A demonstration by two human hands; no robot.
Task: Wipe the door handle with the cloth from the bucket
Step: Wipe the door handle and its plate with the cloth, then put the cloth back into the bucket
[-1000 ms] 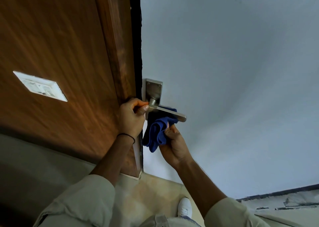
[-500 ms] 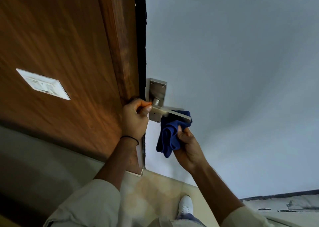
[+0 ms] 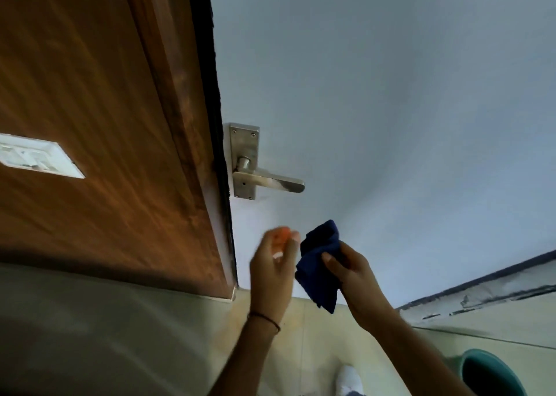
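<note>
The steel lever door handle (image 3: pixel 268 182) on its metal plate sits on the pale blue-grey door (image 3: pixel 391 110), with nothing touching it. Below it my right hand (image 3: pixel 356 278) grips a bunched dark blue cloth (image 3: pixel 319 271), which hangs down from the fingers. My left hand (image 3: pixel 272 271) is just left of the cloth, blurred, fingers loosely curled and holding nothing. Both hands are well below the handle. The teal bucket (image 3: pixel 493 374) shows at the bottom right corner, partly cut off.
A brown wooden panel (image 3: pixel 99 125) with a white switch plate (image 3: pixel 39 156) fills the left. A dark door edge (image 3: pixel 216 125) runs between panel and door. Beige floor tiles (image 3: pixel 310 341) and my white shoe (image 3: pixel 349 379) lie below.
Both hands have left the handle and dropped below it. My right hand has taken the cloth down and away from the lever; my left hand has let go of the handle's base.
</note>
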